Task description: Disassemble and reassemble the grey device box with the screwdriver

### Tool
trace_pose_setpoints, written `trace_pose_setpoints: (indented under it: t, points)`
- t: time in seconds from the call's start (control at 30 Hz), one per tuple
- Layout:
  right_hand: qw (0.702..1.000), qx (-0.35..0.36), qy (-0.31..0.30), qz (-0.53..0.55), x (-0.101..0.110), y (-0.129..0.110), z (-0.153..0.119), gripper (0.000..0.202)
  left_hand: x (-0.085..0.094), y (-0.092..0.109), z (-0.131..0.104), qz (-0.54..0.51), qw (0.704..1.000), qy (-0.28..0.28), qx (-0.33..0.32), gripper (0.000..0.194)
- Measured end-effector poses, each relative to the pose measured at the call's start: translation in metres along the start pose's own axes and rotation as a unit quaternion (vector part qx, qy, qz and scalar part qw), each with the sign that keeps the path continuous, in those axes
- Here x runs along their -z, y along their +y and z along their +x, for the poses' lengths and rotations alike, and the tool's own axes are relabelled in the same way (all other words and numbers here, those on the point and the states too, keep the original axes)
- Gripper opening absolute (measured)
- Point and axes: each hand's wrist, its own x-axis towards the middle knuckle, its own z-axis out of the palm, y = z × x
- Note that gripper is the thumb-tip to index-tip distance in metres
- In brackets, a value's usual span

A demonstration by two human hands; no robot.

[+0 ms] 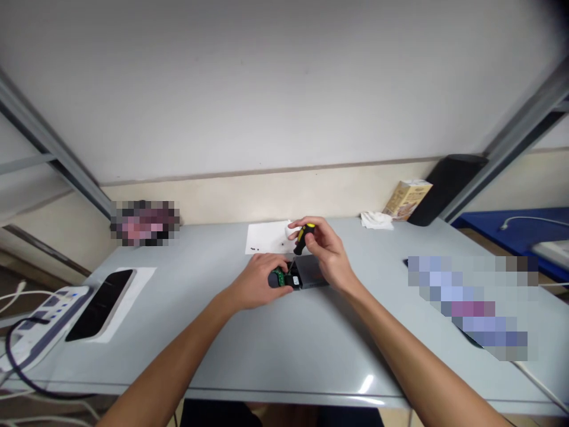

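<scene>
In the middle of the desk lies a small dark device (313, 271) with its casing opened. A green circuit board (281, 276) and a black part with a white label show at its left end. My left hand (261, 280) is closed around that left end, thumb on the near side and fingers on the far side. Above the device, my right hand (326, 249) grips a black-and-yellow screwdriver (304, 238) by its handle. The driver is tilted, its shaft pointing down toward the circuit board; whether the tip touches a screw is too small to tell.
Behind the device, a white paper sheet (262, 237) bears several tiny dark pieces. A phone (103, 303) and a power strip (47, 320) lie at left. Crumpled tissue (377, 220), a carton (408, 199) and a black cylinder (448, 188) stand back right. A blurred-out object lies at right.
</scene>
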Motion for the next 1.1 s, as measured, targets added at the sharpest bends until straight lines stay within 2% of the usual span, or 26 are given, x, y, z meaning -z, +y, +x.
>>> trace_pose_setpoints:
  t: [0.07, 0.2, 0.33, 0.4, 0.5, 0.57, 0.73, 0.93, 1.1]
  points:
    - [1.000, 0.007, 0.007, -0.022, -0.002, 0.001, -0.001, 0.016, 0.000, 0.000, 0.000, 0.004, 1.000, 0.000, -0.004, 0.024]
    - [0.996, 0.027, 0.058, -0.066, -0.002, 0.003, -0.001, 0.010, -0.002, -0.001, -0.001, 0.016, 1.000, 0.002, -0.008, 0.020]
    - [1.000, 0.006, 0.010, -0.020, 0.000, 0.001, -0.001, 0.020, -0.003, -0.002, -0.002, 0.014, 1.000, 0.008, -0.009, 0.020]
    - [1.000, 0.008, -0.005, -0.030, 0.000, 0.000, -0.002, 0.019, -0.003, -0.003, -0.002, 0.012, 1.000, 0.013, -0.010, 0.020]
    - [0.996, 0.027, 0.047, -0.068, 0.001, 0.002, -0.001, 0.013, -0.004, -0.004, -0.002, 0.009, 1.000, 0.009, -0.010, 0.021]
    - [0.996, 0.024, 0.065, -0.057, 0.003, 0.003, 0.001, 0.011, -0.003, -0.003, -0.002, 0.005, 1.000, 0.005, -0.009, 0.021]
    - [0.999, -0.028, -0.001, 0.033, 0.008, 0.003, 0.003, 0.024, -0.001, 0.000, -0.002, 0.001, 1.000, 0.001, -0.006, 0.021]
    - [0.999, 0.011, 0.042, -0.028, 0.011, 0.004, 0.005, 0.013, 0.000, 0.002, -0.001, 0.006, 1.000, -0.007, 0.001, 0.022]
    - [0.997, -0.038, -0.014, 0.069, 0.012, 0.003, 0.006, 0.022, -0.001, 0.002, 0.000, 0.006, 1.000, -0.005, -0.001, 0.022]
